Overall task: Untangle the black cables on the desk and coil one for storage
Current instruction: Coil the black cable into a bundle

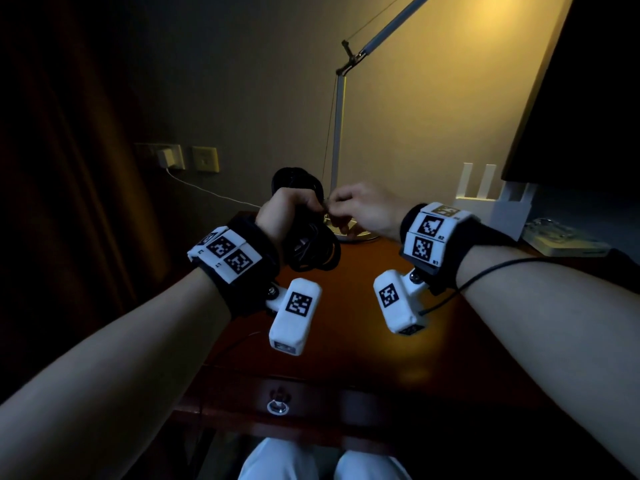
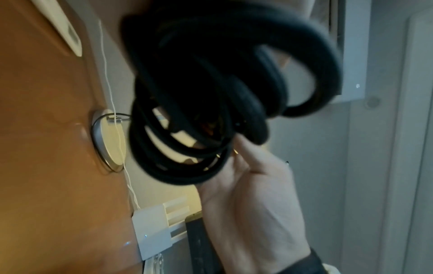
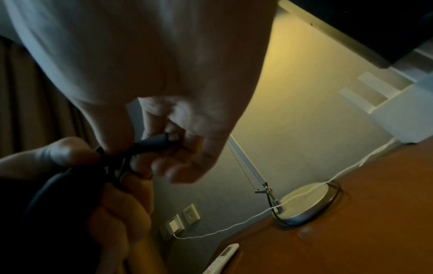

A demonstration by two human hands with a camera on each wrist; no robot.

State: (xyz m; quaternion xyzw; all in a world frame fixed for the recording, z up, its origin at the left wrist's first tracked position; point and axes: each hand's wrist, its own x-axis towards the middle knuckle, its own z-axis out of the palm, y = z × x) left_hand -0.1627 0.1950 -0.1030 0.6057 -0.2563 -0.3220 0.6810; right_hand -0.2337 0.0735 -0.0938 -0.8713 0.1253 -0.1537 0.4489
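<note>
A bundle of coiled black cable (image 1: 310, 244) hangs in the air above the wooden desk (image 1: 363, 323). My left hand (image 1: 289, 211) grips it round the middle, with loops sticking out above and below the fist. The left wrist view shows the thick black loops (image 2: 211, 92) close up and blurred, with the other hand's fingers (image 2: 248, 153) touching them. My right hand (image 1: 349, 206) meets the left at the bundle and pinches a thin black cable end (image 3: 154, 143) between thumb and fingers. Left-hand fingers (image 3: 117, 204) curl round the coil (image 3: 58, 204).
A desk lamp's round base (image 1: 356, 233) stands just behind the hands, its arm (image 1: 337, 126) rising up. A white charger cord (image 1: 207, 192) runs from a wall socket (image 1: 169, 159) to the desk. A white router (image 1: 491, 206) sits at the right. A drawer pull (image 1: 278, 407) is below.
</note>
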